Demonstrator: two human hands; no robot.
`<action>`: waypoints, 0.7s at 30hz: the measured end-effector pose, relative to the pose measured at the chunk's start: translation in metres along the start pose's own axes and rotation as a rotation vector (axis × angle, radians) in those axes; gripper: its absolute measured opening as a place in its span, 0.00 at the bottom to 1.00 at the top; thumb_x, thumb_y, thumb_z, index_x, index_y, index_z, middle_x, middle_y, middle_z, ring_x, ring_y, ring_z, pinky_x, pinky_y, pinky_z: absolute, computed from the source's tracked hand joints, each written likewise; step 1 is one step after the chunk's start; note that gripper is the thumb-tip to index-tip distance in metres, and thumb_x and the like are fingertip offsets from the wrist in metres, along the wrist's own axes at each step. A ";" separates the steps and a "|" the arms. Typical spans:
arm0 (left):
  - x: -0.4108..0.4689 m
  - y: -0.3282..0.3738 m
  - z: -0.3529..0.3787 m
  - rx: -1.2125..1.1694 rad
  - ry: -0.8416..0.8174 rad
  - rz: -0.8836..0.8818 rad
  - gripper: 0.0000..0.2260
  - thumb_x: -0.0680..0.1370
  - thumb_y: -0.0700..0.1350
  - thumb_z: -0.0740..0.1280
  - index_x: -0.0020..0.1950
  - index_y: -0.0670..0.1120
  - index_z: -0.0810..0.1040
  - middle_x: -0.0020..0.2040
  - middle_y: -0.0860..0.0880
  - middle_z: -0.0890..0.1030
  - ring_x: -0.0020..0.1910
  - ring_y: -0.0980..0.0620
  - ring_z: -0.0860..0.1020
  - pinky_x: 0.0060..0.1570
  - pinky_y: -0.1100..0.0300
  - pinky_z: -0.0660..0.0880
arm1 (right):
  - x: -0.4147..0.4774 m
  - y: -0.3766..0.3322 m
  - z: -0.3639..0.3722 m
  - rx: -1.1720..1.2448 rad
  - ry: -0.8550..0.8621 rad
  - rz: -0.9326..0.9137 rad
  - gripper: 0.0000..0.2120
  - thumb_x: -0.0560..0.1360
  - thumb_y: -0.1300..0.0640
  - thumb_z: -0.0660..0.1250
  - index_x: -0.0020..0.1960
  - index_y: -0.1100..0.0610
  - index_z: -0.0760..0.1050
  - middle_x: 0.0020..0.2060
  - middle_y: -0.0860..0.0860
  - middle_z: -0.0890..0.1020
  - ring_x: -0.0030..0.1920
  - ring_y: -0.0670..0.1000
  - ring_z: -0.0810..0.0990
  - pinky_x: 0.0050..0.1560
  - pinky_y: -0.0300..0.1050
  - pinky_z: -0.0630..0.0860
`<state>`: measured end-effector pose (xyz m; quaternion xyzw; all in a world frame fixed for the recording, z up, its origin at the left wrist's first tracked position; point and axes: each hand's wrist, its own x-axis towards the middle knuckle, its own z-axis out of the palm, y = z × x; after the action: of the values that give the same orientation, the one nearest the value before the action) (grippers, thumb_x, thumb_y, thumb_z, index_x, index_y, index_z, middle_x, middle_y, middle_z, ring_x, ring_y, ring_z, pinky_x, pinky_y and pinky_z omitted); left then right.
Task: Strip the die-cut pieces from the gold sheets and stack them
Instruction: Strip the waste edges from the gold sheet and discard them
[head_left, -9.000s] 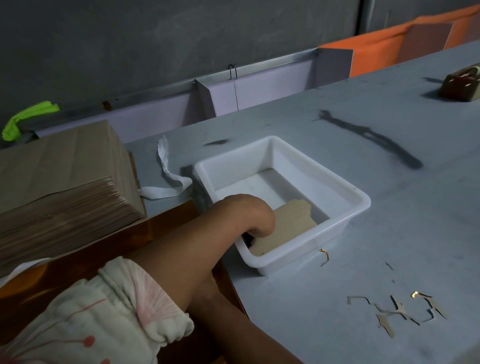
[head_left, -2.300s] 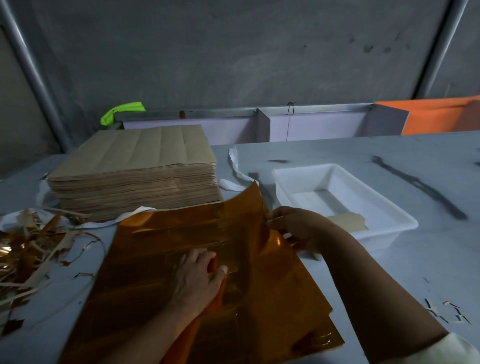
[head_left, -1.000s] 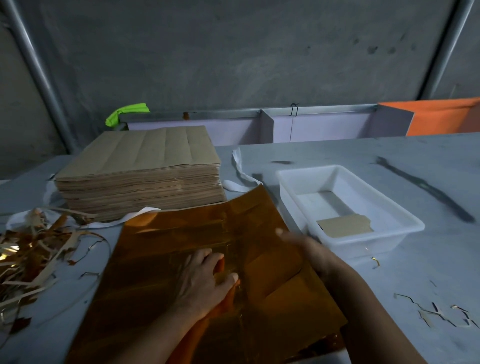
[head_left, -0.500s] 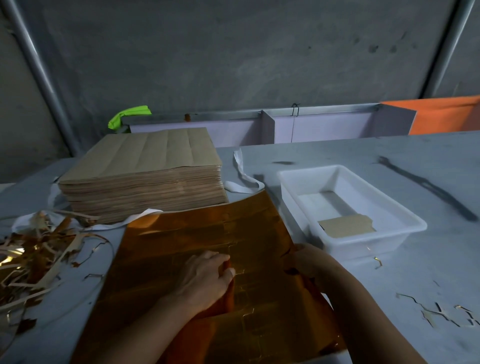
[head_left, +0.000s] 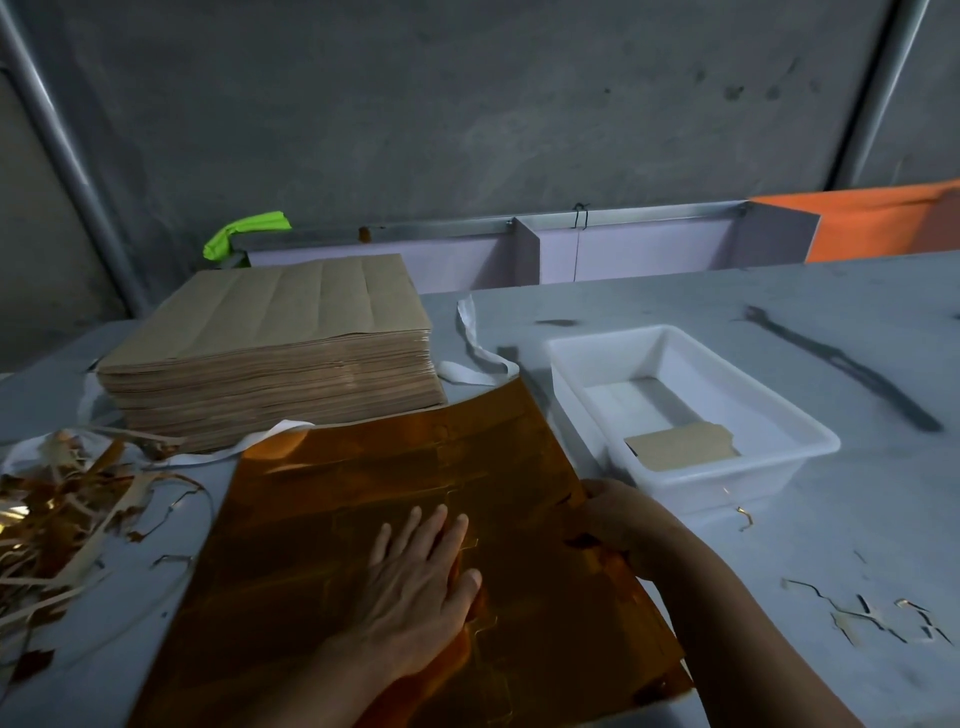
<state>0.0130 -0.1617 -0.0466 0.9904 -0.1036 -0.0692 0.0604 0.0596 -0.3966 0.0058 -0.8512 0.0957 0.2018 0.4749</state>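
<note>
Gold sheet (head_left: 337, 499): lies flat on the table (head_left: 831, 545), directly in front of the person; its long axis runs from the near edge away toward the brown stack, leaning slightly to the right; faint die-cut lines cross its face; an orange layer shows beneath it at the near side.
Left hand (head_left: 421, 566): released; fingers straight and spread, palm down on the middle of the gold sheet, pressing it to the table.
Right hand (head_left: 618, 519): grasps the right edge of the gold sheet, fingers curled over that edge; the fingertips are hidden beneath it.
White tray (head_left: 727, 483): just beyond the right hand, forward and to the right, apart from the sheet's edge; one stripped piece (head_left: 680, 447) lies flat on its floor at the near end.
Governing relation: the edge to be lifted lies on the right-hand side, and the white tray lies further the same way; the right hand is therefore the nearer to both, while the left hand serves as anchor.
Step in hand (judged): freeing a piece at the right edge; the pile in the white tray is barely begun.
Brown stack (head_left: 270, 343): a thick pile of sheets behind the gold sheet, to the left of the white tray.
Waste: strips (head_left: 57, 514) heaped at the left; small slivers (head_left: 872, 613) scattered at the right.
</note>
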 end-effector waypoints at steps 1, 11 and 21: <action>0.000 0.000 0.001 0.010 0.003 0.003 0.28 0.82 0.64 0.44 0.78 0.59 0.37 0.80 0.55 0.37 0.77 0.54 0.35 0.73 0.51 0.31 | 0.000 0.001 0.000 -0.013 0.001 0.003 0.08 0.75 0.66 0.66 0.53 0.60 0.78 0.38 0.56 0.80 0.33 0.51 0.78 0.42 0.46 0.78; 0.003 -0.003 0.008 0.035 0.008 0.005 0.27 0.82 0.59 0.44 0.78 0.58 0.34 0.79 0.56 0.35 0.77 0.56 0.34 0.71 0.52 0.29 | 0.004 0.001 0.006 -0.087 0.011 0.021 0.04 0.77 0.65 0.65 0.50 0.58 0.74 0.40 0.54 0.76 0.40 0.52 0.76 0.41 0.42 0.73; 0.005 -0.005 0.010 0.016 0.020 0.010 0.28 0.81 0.60 0.43 0.79 0.59 0.36 0.80 0.56 0.36 0.76 0.57 0.34 0.71 0.52 0.29 | 0.006 0.005 0.002 0.072 -0.017 0.072 0.10 0.78 0.66 0.61 0.58 0.61 0.75 0.45 0.58 0.79 0.46 0.56 0.78 0.48 0.49 0.76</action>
<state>0.0174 -0.1594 -0.0575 0.9909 -0.1087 -0.0582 0.0538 0.0630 -0.3972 -0.0020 -0.8279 0.1297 0.2224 0.4984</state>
